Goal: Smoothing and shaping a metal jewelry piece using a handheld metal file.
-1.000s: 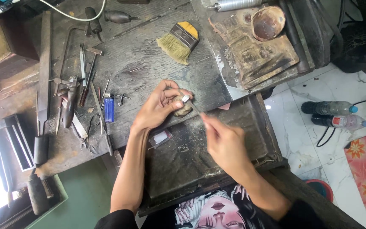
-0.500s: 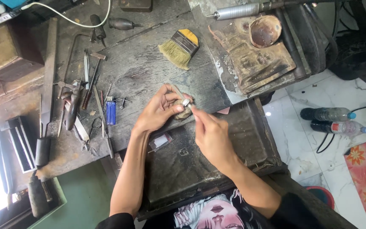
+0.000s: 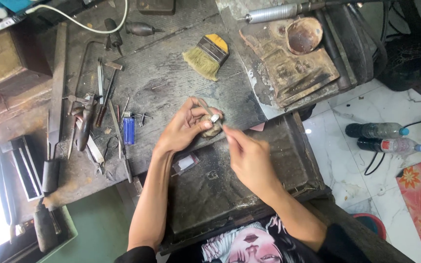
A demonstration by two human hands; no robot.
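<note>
My left hand (image 3: 183, 129) grips a small silvery piece (image 3: 214, 118) and presses it against a rounded wooden peg (image 3: 214, 129) at the bench's front edge. My right hand (image 3: 249, 158) is closed on a thin tool whose tip (image 3: 225, 127) touches the piece; most of the tool is hidden by my fingers. Below both hands lies a dark open drawer (image 3: 288, 160).
A yellow-handled brush (image 3: 206, 56) lies on the bench behind the hands. To the left are a blue lighter (image 3: 129, 130), files and other hand tools (image 3: 88, 117). A worn block with a round bowl (image 3: 304, 35) is at back right. Plastic bottles (image 3: 383, 137) lie on the floor.
My right hand has slid left along the drawer toward the peg, bringing the tool tip against the small piece. My left hand has stayed on the peg.
</note>
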